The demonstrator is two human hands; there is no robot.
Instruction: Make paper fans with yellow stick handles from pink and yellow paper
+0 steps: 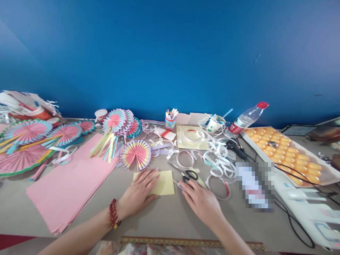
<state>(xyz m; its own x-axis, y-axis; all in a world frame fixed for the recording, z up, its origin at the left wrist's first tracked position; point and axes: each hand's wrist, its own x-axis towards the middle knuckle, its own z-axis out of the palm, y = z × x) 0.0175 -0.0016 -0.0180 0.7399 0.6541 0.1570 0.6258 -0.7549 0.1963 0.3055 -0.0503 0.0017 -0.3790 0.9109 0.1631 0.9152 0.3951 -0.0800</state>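
The left part of the yellow paper (166, 183) is being covered by the left hand (139, 194). Right of the paper, a pale object (253, 187) is being blurred into square blocks; farther right, a white plastic device (297, 212) is being cut off by the view's edge. Far left of the paper, a green-rimmed pink fan (23, 161) is being cropped.

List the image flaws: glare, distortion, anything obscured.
Head view: the clear, red-capped plastic bottle leans outward, probably wide-angle distortion; glossy orange-yellow ovals catch highlights; the blue wall pales at upper right; a pixelated block obscures an area beside the right hand; the pale yellow rectangular paper reads clearly.
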